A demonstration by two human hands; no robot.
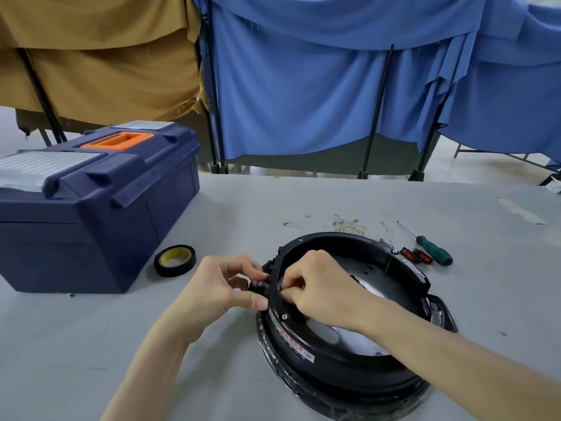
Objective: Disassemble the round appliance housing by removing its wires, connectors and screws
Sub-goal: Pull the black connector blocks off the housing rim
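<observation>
1. The housing point(349, 354) lies open side up on the counter point(318, 196), in the lower middle-right of the frame.
2. My left hand point(224, 287) pinches its left rim from outside. My right hand point(318, 287) is curled against the inner side of the same spot, fingertips pressed together. The small part they hold is hidden.
3. I judge this to be a connector or clip coming off. I should brace with the left, pull straight with the right, and wiggle rather than yank, gripping the fitting and not its wire.
4. A nut point(284, 316) just below on the rim is not yet out and will likely need a tool.
5. Loose wires point(346, 223) lie beyond the housing, with the screwdriver point(434, 247) to their right. The tape roll point(174, 260) and toolbox point(91, 202) sit to the left.
</observation>
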